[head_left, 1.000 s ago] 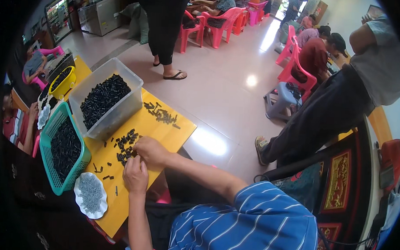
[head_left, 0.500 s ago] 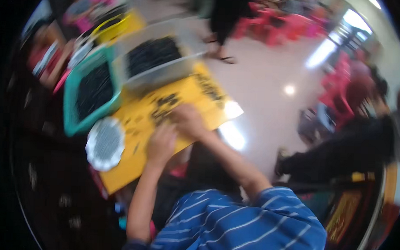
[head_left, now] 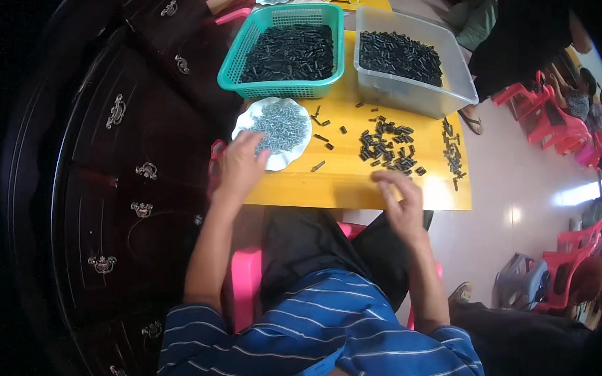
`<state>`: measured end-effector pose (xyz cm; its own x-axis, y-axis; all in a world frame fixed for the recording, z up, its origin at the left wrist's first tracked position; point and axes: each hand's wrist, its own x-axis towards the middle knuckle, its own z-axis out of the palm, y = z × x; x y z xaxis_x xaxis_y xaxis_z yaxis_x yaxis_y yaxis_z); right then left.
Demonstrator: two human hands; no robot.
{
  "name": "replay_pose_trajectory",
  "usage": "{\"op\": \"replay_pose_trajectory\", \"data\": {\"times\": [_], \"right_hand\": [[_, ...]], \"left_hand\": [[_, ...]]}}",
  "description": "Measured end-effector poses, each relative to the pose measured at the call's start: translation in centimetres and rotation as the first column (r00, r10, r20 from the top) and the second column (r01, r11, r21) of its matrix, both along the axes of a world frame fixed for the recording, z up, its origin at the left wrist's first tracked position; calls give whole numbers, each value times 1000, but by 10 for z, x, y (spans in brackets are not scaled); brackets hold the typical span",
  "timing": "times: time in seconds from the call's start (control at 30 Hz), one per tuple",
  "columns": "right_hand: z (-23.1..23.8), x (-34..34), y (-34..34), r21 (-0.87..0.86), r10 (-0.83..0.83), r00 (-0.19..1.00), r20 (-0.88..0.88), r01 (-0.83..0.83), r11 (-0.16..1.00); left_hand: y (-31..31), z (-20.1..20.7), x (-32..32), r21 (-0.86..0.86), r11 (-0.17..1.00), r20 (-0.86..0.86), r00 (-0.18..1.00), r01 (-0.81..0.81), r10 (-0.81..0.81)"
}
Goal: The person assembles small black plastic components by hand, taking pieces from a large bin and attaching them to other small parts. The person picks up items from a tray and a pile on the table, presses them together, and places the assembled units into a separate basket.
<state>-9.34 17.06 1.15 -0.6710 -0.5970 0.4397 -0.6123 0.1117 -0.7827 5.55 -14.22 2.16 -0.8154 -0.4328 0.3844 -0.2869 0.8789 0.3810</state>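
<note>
Silvery pieces (head_left: 281, 124) fill the white wavy-rimmed dish (head_left: 282, 163) at the left of the yellow table (head_left: 341, 186), as the head view shows. They look likely to be light, stiff and rather slippery, hardly fragile, and best pinched along the middle between thumb and fingertip. Small black pieces (head_left: 376, 148) lie loose on the right half; I'd expect them to be light and firm, prone to roll, and easiest to take by their sides. The left hand (head_left: 241, 163) reaches over the dish's near rim, thumb well parted from the fingers; the right hand (head_left: 404, 203) hangs just short of the black pieces, loosely curved with a modest gap, and I cannot tell whether either has caught anything. The silvery pieces are slim, shiny and heaped crisscross; the black ones are short, dark and tube-like, scattered in a loose cluster.
</note>
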Motion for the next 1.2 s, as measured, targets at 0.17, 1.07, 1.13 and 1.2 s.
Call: {"op": "replay_pose_trajectory", "data": {"times": [0.17,1.07,1.13,1.2], "right_hand": [[-8,49,-14,73,354,897,266,-385,920],[-38,44,14,119,454,846,279,-499,858],[-37,43,14,87,461,832,307,-507,857],[-34,41,16,58,469,830,302,-507,860]], "left_hand": [[-17,-1,-12,-83,995,100,994,50,-42],[-31,-3,-55,-42,977,160,967,208,-199],[-28,0,-58,-54,975,175,964,214,-202],[-25,3,-59,-65,974,193,961,216,-200]]}}
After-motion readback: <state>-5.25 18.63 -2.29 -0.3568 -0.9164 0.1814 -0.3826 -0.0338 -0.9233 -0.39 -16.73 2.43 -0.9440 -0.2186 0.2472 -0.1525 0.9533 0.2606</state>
